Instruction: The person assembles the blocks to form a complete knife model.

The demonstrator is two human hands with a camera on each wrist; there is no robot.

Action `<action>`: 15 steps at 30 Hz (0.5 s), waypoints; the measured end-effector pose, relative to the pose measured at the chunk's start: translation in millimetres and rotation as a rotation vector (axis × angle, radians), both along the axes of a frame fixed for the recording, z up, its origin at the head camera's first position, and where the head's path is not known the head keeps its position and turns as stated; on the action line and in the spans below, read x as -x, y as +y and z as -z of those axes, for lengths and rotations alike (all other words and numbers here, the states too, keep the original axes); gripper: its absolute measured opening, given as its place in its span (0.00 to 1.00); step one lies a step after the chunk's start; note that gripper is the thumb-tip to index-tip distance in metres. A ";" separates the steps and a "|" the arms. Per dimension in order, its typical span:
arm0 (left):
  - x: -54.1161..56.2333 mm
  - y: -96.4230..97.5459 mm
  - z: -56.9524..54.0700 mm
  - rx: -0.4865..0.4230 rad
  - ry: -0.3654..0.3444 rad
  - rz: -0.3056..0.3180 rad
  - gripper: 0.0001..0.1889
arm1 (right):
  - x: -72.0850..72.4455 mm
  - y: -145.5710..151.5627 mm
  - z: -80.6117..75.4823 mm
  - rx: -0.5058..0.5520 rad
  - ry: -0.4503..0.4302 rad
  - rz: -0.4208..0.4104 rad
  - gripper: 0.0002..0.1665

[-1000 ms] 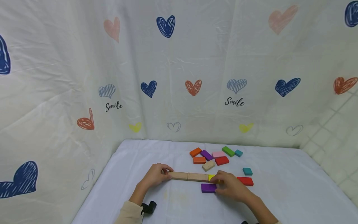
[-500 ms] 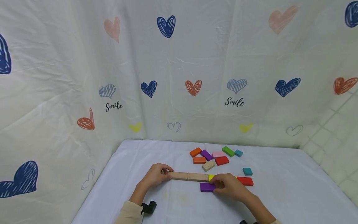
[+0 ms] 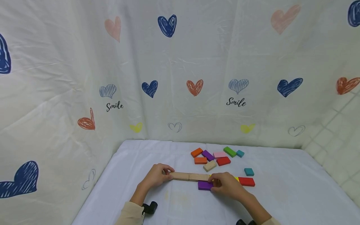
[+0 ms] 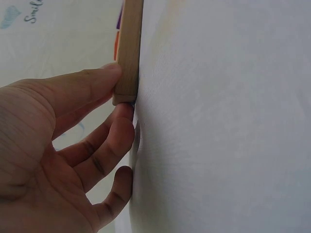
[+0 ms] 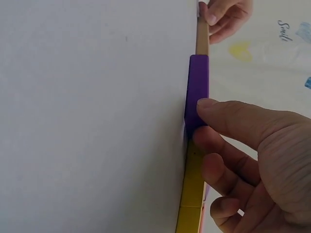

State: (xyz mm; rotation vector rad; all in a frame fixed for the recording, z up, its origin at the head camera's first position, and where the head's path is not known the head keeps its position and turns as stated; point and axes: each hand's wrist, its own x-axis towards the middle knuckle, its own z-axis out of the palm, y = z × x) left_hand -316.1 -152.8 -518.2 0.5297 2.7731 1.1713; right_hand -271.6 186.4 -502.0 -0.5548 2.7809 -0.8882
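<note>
In the head view, a row of blocks lies across the table. From the left it has a plain wooden block (image 3: 180, 176), a second wooden block (image 3: 199, 177), yellow blocks (image 5: 194, 174) and a red block (image 3: 246, 182). My left hand (image 3: 158, 175) holds the row's left end between thumb and fingers, the thumb lying on the wood in the left wrist view. With thumb and fingers, my right hand (image 3: 228, 185) pinches the right end of a purple block (image 3: 205, 185). That block lies along the near side of the row and covers part of it. The right hand hides most of the yellow.
Behind the row is a loose group: orange blocks (image 3: 200, 160), another purple block (image 3: 207, 155), a pink block (image 3: 219, 155), a red one, a wooden block (image 3: 209, 166), a green block (image 3: 230, 152) and a small teal block (image 3: 240, 153). Another teal block (image 3: 248, 172) lies farther right.
My right hand has slid the purple block left and slightly away from me, up against the near side of the row in view. The left hand stays in place.
</note>
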 end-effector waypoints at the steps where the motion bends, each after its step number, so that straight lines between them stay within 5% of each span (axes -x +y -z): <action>1: 0.1 -0.2 0.0 0.000 -0.003 -0.001 0.09 | 0.4 -0.9 0.3 -0.002 0.003 0.001 0.13; 15: -0.2 0.2 -1.7 -0.001 0.001 -0.001 0.09 | -0.1 -12.1 -2.5 -0.013 0.009 0.040 0.13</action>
